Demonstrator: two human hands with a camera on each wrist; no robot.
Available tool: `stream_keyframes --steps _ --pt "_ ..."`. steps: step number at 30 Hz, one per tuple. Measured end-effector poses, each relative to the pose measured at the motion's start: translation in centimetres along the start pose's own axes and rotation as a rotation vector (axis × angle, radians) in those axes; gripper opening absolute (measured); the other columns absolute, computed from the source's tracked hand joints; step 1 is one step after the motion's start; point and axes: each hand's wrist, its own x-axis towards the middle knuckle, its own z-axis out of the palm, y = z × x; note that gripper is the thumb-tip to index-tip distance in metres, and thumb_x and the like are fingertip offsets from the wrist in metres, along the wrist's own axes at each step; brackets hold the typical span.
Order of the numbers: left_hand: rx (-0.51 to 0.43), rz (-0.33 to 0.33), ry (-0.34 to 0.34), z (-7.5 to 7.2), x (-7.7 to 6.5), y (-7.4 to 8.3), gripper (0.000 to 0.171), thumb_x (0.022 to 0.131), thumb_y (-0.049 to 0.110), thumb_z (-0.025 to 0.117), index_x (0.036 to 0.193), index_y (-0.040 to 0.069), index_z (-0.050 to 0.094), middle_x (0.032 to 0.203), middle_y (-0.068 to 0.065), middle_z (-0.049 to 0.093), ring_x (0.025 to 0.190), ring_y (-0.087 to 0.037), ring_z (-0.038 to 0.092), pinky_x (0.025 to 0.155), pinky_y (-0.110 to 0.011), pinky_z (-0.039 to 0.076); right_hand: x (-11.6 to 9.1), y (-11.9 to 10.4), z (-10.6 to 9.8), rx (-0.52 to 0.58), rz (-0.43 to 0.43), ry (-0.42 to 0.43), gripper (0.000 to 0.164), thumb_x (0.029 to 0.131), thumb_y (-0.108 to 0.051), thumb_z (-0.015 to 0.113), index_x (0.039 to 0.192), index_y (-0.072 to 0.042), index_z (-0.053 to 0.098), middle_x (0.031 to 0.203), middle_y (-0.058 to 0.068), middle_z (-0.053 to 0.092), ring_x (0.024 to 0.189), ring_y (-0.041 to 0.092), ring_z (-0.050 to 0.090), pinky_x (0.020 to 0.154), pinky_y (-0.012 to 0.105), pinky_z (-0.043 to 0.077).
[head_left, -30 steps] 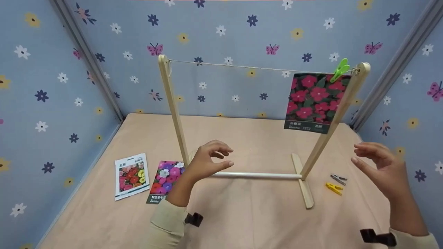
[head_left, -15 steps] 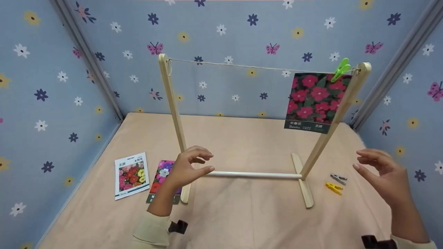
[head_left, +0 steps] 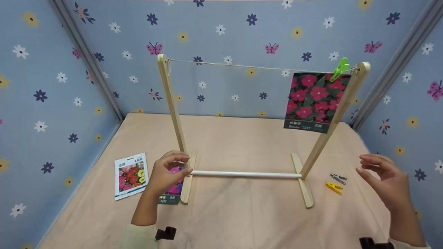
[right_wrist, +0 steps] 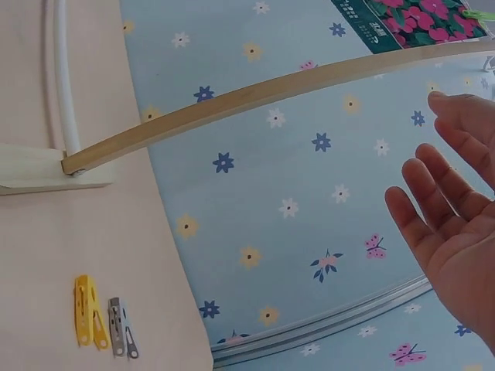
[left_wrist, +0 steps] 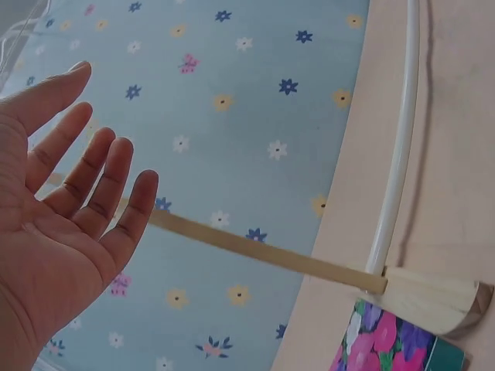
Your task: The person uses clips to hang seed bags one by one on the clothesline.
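My left hand (head_left: pixel 166 175), fingers loosely bent and holding nothing, is raised over a purple-and-pink flower seed packet (head_left: pixel 173 189), hiding most of it. The packet lies by the left foot of a wooden rack (head_left: pixel 185 193). To its left lies a white seed packet (head_left: pixel 131 176) with red and yellow flowers. My right hand (head_left: pixel 387 181) hovers, relaxed and with nothing in it, right of a yellow clothespin (head_left: pixel 334 188) and a grey clothespin (head_left: pixel 338 178) on the table. A green clothespin (head_left: pixel 340 69) holds a red-flower seed packet (head_left: pixel 313 100) on the rack's string (head_left: pixel 238 65).
The rack's right post (head_left: pixel 325 138) stands between the hanging packet and my right hand. A white bar (head_left: pixel 245 174) joins the two feet low over the table (head_left: pixel 238 214). Flower-patterned panels (head_left: pixel 221 41) enclose the back and sides.
My left hand has moved left and slightly down, from near the white bar to over the purple-and-pink packet. My right hand has sunk a little. The packets and clothespins stay put.
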Motion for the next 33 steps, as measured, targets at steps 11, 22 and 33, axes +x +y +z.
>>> stream_keyframes --steps 11,22,33 --pt "-0.059 -0.080 0.140 -2.2 -1.1 -3.2 0.024 0.079 -0.012 0.074 0.102 -0.008 0.069 0.112 -0.022 0.061 0.100 -0.022 0.062 0.093 -0.032 0.051 -0.9 1.4 0.3 0.036 0.047 0.012 0.032 0.081 0.019 0.066 0.113 0.014 0.063 0.114 0.002 0.062 0.100 0.010 0.060 0.085 0.013 0.049" --pt "-0.038 -0.169 0.263 -4.5 -2.2 -6.8 0.022 0.082 0.000 0.077 0.103 -0.003 0.071 0.111 -0.016 0.062 0.104 -0.024 0.060 0.093 -0.030 0.051 -1.9 3.2 0.2 0.008 0.131 0.011 0.031 0.085 0.011 0.068 0.115 0.012 0.063 0.114 -0.002 0.061 0.099 0.007 0.060 0.084 0.012 0.049" --pt "-0.030 -0.311 0.314 -6.1 -3.5 -8.5 0.030 0.084 0.009 0.077 0.110 -0.003 0.069 0.116 -0.011 0.062 0.106 -0.023 0.059 0.088 -0.020 0.051 -3.4 4.8 0.8 -0.049 0.195 -0.035 0.030 0.088 0.001 0.069 0.117 0.006 0.064 0.109 -0.005 0.063 0.094 0.005 0.060 0.083 0.009 0.047"
